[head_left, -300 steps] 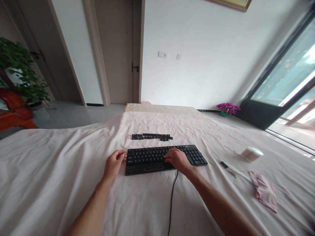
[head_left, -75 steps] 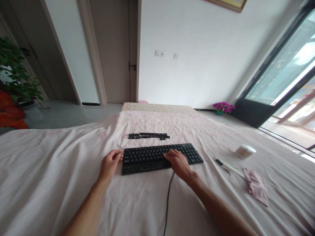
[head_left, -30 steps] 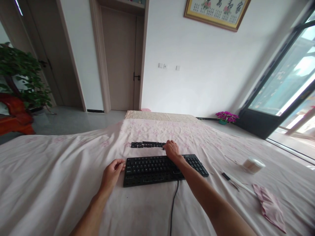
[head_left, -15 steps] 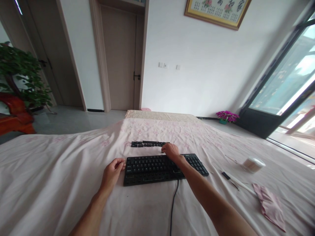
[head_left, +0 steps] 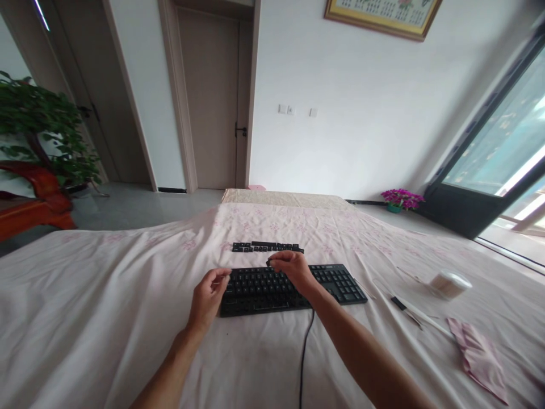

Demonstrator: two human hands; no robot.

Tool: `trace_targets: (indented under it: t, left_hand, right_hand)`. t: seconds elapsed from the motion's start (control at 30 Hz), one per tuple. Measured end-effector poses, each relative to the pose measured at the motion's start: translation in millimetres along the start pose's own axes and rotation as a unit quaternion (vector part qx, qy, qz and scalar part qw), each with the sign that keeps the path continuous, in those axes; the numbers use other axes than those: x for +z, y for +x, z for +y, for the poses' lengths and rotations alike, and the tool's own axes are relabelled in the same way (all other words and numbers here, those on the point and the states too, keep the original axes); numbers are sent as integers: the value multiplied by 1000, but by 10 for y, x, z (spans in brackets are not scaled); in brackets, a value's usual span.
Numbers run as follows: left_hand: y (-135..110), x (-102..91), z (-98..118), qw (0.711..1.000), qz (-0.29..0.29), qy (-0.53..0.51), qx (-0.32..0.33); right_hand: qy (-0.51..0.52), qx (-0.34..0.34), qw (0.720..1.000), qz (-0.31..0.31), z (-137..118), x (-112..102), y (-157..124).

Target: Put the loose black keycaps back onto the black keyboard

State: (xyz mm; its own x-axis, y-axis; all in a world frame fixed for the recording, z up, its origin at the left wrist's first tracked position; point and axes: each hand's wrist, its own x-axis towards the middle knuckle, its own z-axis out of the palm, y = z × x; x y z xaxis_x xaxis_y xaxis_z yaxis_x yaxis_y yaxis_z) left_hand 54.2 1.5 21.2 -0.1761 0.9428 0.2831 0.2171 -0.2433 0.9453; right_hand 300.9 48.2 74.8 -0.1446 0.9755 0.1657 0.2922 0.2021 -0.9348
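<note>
A black keyboard (head_left: 336,282) lies on a pale pink sheet, its cable (head_left: 303,363) running toward me. Behind it lies a row of loose black keycaps (head_left: 264,247). My right hand (head_left: 290,269) hovers over the middle of the keyboard, fingers pinched on a small black keycap (head_left: 268,262). My left hand (head_left: 208,298) rests at the keyboard's left end, fingers curled against its edge.
To the right on the pink sheet (head_left: 106,307) lie a small white round container (head_left: 449,283), a thin tool with a black tip (head_left: 404,307) and a folded pink cloth (head_left: 479,358). A potted plant (head_left: 42,133) stands far left, purple flowers (head_left: 402,199) by the glass door.
My right hand reached back to the row of loose keycaps, took one, and has drawn back over the keyboard with it. My left hand stayed at the keyboard's left end.
</note>
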Motion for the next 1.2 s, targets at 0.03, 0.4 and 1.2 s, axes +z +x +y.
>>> trace_targets:
  t: [0.03, 0.4, 1.2]
  left_hand:
    - [-46, 47, 107, 999, -24, -26, 10]
    - [-382, 265, 626, 977, -168, -44, 122]
    - [-280, 176, 716, 957, -220, 117, 150]
  right_hand:
    - [92, 7, 996, -8, -33, 111, -137]
    - [499, 157, 848, -86, -26, 605, -827]
    - [454, 200, 858, -131, 141, 562, -840]
